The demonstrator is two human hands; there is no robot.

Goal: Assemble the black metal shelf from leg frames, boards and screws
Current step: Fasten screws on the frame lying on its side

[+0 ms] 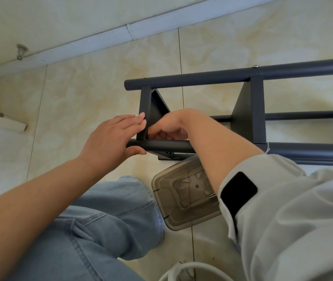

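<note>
While left hand (pixel 108 136) steadies round tube (pixel 161 146), flat board (pixel 144 114) upright.

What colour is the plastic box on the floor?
The plastic box is see-through smoky brown-grey, seen in the head view.

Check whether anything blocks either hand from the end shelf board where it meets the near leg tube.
Nothing visible does. The left hand already rests on the end board and near leg tube; the right hand reaches in behind the board, fingertips hidden.
</note>
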